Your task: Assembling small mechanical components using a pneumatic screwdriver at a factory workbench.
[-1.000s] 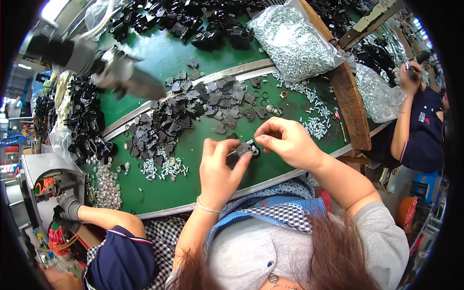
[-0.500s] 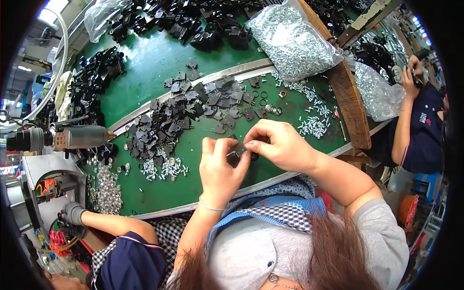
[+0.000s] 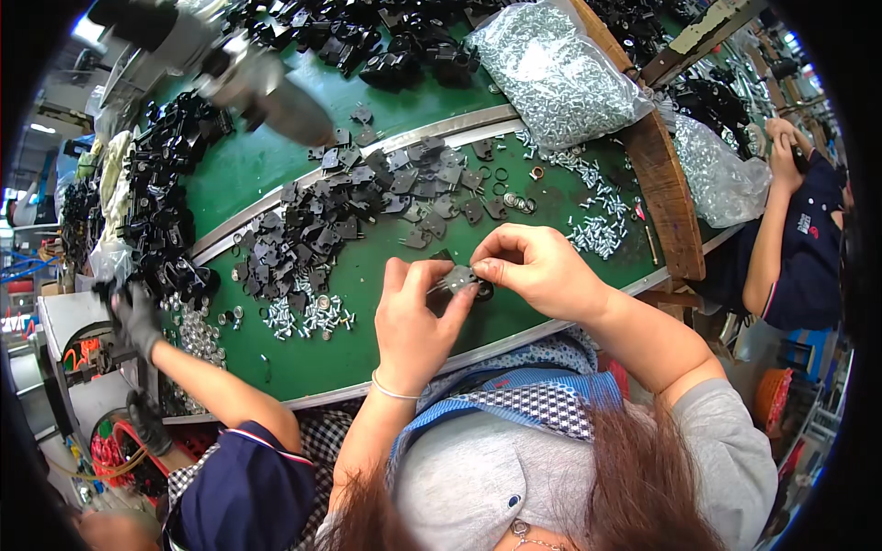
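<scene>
My left hand [image 3: 418, 312] pinches a small dark plate-like part [image 3: 457, 279] between thumb and fingers, just above the green tabletop. At the part's right edge, the thumb and forefinger of my right hand [image 3: 542, 271] are pressed together; what they hold, if anything, is too small to make out. A round black piece shows beneath the held part. Just beyond my hands lies a heap of similar dark plates [image 3: 322, 216]. Several black and metal rings [image 3: 519, 203] rest near its right end, and loose silver screws [image 3: 602, 220] are scattered farther right.
A clear bag of screws [image 3: 556, 78] stands by a wooden board [image 3: 663, 188]. Another small screw pile [image 3: 312, 315] lies left of my hands. A blurred power screwdriver [image 3: 276, 96] hangs at upper left. A co-worker's gloved hand [image 3: 135, 321] is at left; another person's hands [image 3: 785, 151] are at right.
The held plate has tilted, showing more of its grey face. The power screwdriver has swung up and right from the left edge. The left co-worker's gloved hand has moved up.
</scene>
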Demonstrator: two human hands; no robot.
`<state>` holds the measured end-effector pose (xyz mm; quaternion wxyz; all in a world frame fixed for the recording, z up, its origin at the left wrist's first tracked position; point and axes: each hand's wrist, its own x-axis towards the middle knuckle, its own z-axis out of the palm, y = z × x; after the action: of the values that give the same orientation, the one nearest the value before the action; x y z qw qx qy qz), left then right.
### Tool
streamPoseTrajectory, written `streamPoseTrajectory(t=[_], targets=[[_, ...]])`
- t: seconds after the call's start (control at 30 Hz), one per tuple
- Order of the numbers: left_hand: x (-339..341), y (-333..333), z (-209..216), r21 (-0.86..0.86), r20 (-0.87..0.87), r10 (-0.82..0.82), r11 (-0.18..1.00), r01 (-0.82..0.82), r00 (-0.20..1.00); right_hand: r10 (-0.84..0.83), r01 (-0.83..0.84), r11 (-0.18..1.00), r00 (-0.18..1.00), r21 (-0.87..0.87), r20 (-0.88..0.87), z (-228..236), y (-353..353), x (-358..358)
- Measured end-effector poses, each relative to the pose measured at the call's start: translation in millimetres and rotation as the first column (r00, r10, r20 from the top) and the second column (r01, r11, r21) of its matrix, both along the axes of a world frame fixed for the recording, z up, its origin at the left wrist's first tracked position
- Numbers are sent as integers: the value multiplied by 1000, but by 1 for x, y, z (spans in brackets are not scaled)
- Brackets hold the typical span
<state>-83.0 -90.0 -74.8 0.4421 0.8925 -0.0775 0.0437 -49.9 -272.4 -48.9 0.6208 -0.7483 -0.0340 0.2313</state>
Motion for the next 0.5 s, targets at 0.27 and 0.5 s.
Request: streamPoseTrajectory(t=[0.27, 0.5], targets=[[-2, 0, -5, -56, 14, -1, 998, 2, 1000, 53, -46, 993, 997, -109, 63, 0, 1, -2], [3, 1, -10, -34, 123, -13, 999, 17, 992, 171, -141, 969, 976, -204, 133, 0, 3, 4]])
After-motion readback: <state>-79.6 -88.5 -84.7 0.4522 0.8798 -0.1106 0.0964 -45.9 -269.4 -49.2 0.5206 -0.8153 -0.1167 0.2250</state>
